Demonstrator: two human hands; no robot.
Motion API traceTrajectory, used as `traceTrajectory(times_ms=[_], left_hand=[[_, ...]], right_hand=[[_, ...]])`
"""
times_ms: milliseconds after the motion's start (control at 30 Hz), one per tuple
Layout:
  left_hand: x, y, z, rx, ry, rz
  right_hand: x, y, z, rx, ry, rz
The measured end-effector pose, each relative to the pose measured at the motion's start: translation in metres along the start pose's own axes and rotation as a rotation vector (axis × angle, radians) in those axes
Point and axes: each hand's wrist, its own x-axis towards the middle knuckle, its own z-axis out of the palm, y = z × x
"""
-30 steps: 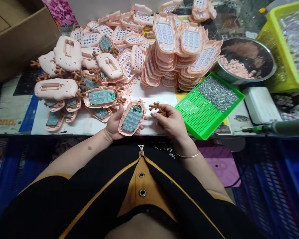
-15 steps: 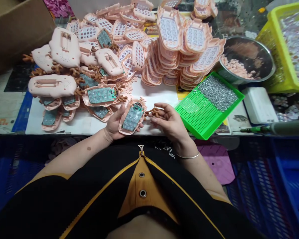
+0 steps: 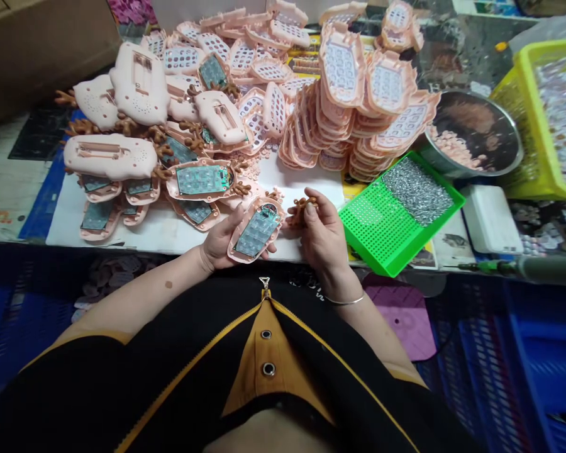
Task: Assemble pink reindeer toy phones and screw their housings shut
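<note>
My left hand is closed around a pink toy phone shell, its green circuit board facing up. In the fingers of my right hand is a brown antler-shaped piece, pinched just right of the shell's upper end. Whether the two parts touch I cannot tell. Left of my hands lies a pile of similar shells, among them one with its board showing and one with its battery side up. Beyond my right hand stand stacked pink front covers.
A green tray holding small metal screws sits at right. Behind it are a metal bowl with small pink pieces, a yellow basket and a white box. A screwdriver-like tool lies along the front edge.
My right hand has turned more upright, with its fingers closing around the antler piece. The left hand still holds the shell, shifted slightly right. The whole view has shifted a little.
</note>
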Motion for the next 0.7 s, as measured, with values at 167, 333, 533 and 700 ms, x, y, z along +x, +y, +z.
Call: traceTrajectory(times_ms=[167,333,533,700], left_hand=[[0.0,0.0,0.002,0.023,-0.065,0.0],[0.003,0.0,0.001,0.002,-0.125,-0.081],[0.002,0.001,0.0,0.001,-0.122,-0.144],[0.001,0.003,0.002,0.011,-0.097,-0.167]], right_hand=[[0.002,-0.001,0.002,-0.004,0.069,0.053],[0.008,-0.013,0.001,-0.036,0.11,-0.038],[0.019,-0.021,0.01,-0.099,-0.028,-0.136],[0.027,-0.015,0.013,-0.149,-0.109,-0.14]])
